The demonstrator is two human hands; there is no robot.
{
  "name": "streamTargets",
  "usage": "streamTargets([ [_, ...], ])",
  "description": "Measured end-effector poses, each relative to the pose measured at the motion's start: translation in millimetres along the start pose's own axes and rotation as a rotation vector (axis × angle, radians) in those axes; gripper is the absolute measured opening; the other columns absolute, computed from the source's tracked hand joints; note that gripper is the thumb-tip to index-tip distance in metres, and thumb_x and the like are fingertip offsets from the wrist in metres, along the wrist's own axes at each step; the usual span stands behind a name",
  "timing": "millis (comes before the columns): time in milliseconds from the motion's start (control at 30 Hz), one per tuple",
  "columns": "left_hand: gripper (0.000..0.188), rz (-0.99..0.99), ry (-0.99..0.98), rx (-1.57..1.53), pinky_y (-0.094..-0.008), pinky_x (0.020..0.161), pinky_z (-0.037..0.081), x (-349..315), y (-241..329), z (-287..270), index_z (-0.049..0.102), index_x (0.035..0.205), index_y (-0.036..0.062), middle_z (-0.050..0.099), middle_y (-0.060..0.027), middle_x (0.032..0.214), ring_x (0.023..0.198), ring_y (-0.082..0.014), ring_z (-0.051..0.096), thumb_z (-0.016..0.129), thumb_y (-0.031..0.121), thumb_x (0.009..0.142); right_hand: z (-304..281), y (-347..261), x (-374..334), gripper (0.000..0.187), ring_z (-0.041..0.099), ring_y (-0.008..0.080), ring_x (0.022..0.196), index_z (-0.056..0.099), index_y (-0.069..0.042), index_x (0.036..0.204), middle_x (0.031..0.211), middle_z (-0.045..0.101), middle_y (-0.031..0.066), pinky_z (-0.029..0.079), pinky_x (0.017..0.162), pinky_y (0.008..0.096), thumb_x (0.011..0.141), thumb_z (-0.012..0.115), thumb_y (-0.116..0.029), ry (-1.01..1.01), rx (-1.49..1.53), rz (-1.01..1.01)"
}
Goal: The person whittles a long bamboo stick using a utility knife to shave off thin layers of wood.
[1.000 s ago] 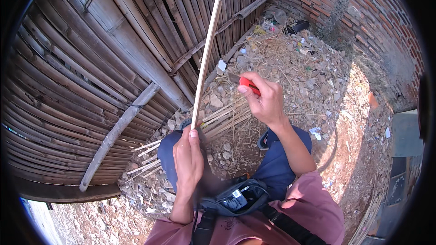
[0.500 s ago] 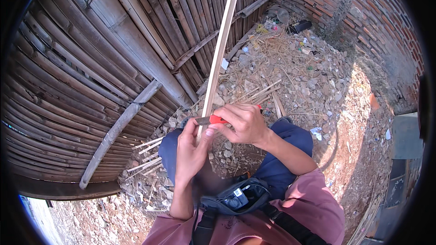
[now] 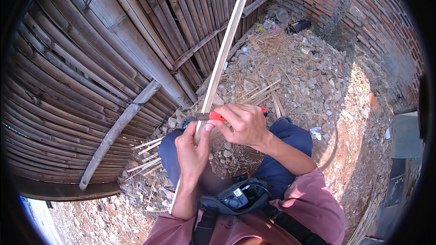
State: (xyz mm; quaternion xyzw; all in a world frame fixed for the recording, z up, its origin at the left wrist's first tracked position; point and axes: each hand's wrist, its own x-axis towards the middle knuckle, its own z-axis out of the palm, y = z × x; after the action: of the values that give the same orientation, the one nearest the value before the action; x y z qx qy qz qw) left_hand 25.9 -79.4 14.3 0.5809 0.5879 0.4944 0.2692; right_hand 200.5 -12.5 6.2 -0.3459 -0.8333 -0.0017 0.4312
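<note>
A long pale strip of split bamboo [image 3: 222, 56] slants up and away from me, its top end in front of the bamboo wall. My left hand [image 3: 190, 150] is closed around its lower part, and the tail shows beside my left wrist. My right hand [image 3: 245, 124] grips a knife [image 3: 217, 116] by its red handle. The grey blade lies across the strip just above my left fingers, touching or very near it. My left thumb is by the handle's front end; the blade's edge is too small to make out.
On the left rises a bamboo-slat wall [image 3: 68, 109] with a crosspiece pole [image 3: 119, 134]. A brick wall [image 3: 318, 0] closes off the far right. Cut strips [image 3: 147, 161] lie beside my left knee, more [image 3: 263, 93] ahead on the rubble. A black pouch [image 3: 236, 197] sits at my waist.
The bamboo strip has slid down toward me, its top tilting slightly right, and its lower end now shows beside my left forearm. The knife has shifted slightly and remains across it.
</note>
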Motion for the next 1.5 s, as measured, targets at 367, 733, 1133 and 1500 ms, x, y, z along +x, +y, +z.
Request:
streamTargets([
  [367, 0.031, -0.029, 0.025, 0.105, -0.0348, 0.051, 0.033, -3.1, 3.2, -0.4, 0.064, 0.091, -0.0007, 0.046, -0.0057, 0.060, 0.059, -0.0116, 0.040, 0.070, 0.024, 0.109, -3.7, -5.1, 4.9, 0.022, 0.074, 0.0261, 0.065, 0.070, -0.012, 0.095, 0.075, 0.070, 0.0065, 0.057, 0.058, 0.0382, 0.094, 0.080, -0.031, -0.006, -0.011, 0.022],
  [733, 0.029, -0.056, -0.033, 0.218, -0.0433, 0.054, 0.045, -10.8, 2.6, -4.8, 0.069, 0.096, 0.0002, 0.060, -0.0206, 0.062, 0.052, -0.0368, 0.060, 0.066, 0.026, 0.110, -18.4, 13.9, 18.5, 0.023, 0.075, 0.0264, 0.067, 0.073, -0.011, 0.099, 0.079, 0.074, 0.0070, 0.056, 0.057, 0.0391, 0.099, 0.077, -0.033, 0.076, -0.072, 0.152],
  [1133, 0.036, -0.134, -0.168, 0.124, -0.0439, 0.058, 0.048, -19.9, 0.4, -10.5, 0.063, 0.097, -0.0016, 0.063, -0.0176, 0.068, 0.059, -0.0365, 0.065, 0.053, 0.028, 0.116, -21.9, 31.3, 12.3, 0.025, 0.075, 0.0278, 0.067, 0.074, -0.009, 0.101, 0.082, 0.077, 0.0070, 0.057, 0.059, 0.0385, 0.102, 0.076, -0.034, 0.049, 0.115, 0.126],
  [1500, 0.034, -0.115, -0.135, 0.091, -0.0426, 0.056, 0.046, -19.7, 2.9, -9.2, 0.062, 0.098, -0.0021, 0.060, -0.0174, 0.065, 0.054, -0.0292, 0.060, 0.055, 0.026, 0.116, -10.5, 12.7, 8.9, 0.027, 0.072, 0.0263, 0.061, 0.072, -0.010, 0.095, 0.075, 0.071, 0.0057, 0.056, 0.054, 0.0383, 0.098, 0.079, -0.036, -0.040, 0.101, 0.003],
])
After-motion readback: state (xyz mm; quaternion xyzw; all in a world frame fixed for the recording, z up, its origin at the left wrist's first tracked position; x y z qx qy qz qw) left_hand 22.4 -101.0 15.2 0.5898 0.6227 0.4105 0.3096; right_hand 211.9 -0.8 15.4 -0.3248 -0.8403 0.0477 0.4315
